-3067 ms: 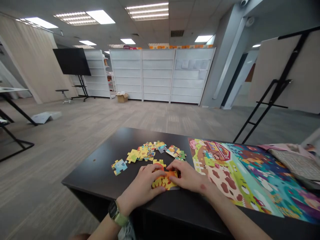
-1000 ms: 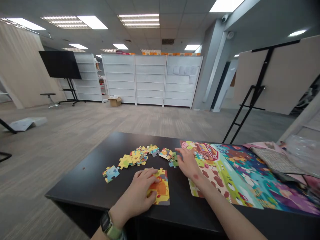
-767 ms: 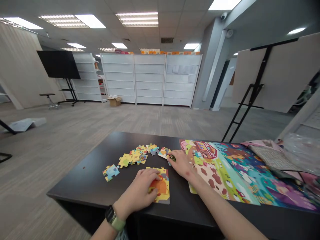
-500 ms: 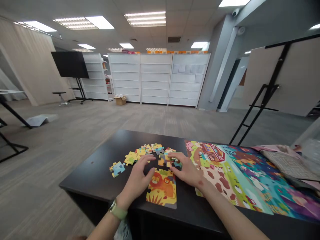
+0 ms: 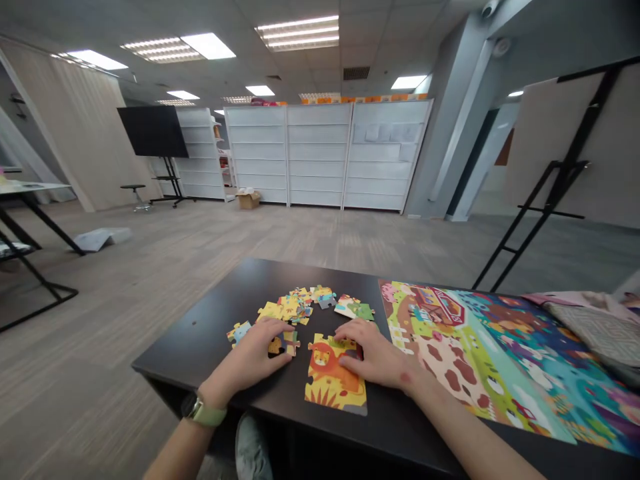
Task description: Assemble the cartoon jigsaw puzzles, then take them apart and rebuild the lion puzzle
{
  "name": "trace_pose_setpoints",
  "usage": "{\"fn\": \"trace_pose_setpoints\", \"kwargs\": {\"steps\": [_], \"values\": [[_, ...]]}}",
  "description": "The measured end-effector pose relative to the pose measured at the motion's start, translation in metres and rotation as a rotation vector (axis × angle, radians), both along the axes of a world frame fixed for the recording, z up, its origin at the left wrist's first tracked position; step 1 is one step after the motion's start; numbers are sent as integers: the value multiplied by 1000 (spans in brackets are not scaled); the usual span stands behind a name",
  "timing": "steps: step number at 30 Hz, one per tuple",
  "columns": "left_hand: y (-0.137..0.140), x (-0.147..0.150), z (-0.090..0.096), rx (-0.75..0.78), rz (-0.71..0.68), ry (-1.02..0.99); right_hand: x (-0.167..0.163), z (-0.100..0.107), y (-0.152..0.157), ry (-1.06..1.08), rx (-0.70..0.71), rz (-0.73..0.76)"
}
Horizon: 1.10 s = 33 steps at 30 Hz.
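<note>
**Left hand [image 5: 254,357] on a loose piece [image 5: 276,345], right hand [image 5: 376,357] over the lion puzzle [image 5: 329,388]**

Far left, back of room: stool [image 5: 133,187], then black screen [image 5: 153,132] on a stand. Watch [image 5: 209,416] with pale green band on left wrist, in front of the desk [image 5: 200,343] edge.

Blue piece [image 5: 238,331] flat on desk, partly behind left hand. Left hand narrow, holding the loose piece between thumb and fingers; can't tell if it's lifted. Pile [image 5: 287,309] of mostly yellow pieces just beyond, toward the far side.

Next, lion puzzle: partly joined block, flat near the front edge, between the hands and apart from the loose piece. Right hand moderately wide, thumb and fingers apart over the block's upper right, thumb across the picture. Hand hides part of that corner. Green piece [image 5: 362,311] beyond that hand.

Right: farm sheet [image 5: 453,363], cow print, flat; blue sheet [image 5: 550,377] directly alongside. Easel [image 5: 563,177] stands past the desk. Patterned cloth [image 5: 590,328] at far right.
</note>
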<state>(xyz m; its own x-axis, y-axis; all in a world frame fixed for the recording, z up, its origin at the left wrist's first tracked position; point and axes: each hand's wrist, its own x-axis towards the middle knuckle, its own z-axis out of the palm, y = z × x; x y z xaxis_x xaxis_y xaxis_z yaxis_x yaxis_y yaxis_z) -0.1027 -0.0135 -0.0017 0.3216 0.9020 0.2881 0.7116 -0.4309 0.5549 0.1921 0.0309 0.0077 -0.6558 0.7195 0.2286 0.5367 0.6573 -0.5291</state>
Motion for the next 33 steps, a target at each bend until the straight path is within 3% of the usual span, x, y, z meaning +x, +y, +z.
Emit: {"fn": "trace_pose_setpoints", "kwargs": {"steps": [5, 12, 17, 22, 28, 33], "values": [[-2, -8, 12, 24, 36, 158, 7, 5, 3, -39, -33, -14], [9, -35, 13, -21, 190, 227, 12, -1, 7, -33, -28, -27], [40, -21, 10, 142, 243, 96, 11, -4, 8, -17, -22, -25], [62, -6, 1, 106, 147, 42, 12, -4, 8, -11, -24, -34], [56, -24, -3, 150, 206, 9, 7, 0, 5, -13, -63, -29], [42, -16, 2, 62, 238, -278, 5, 1, 6, 2, -70, -16]]}}
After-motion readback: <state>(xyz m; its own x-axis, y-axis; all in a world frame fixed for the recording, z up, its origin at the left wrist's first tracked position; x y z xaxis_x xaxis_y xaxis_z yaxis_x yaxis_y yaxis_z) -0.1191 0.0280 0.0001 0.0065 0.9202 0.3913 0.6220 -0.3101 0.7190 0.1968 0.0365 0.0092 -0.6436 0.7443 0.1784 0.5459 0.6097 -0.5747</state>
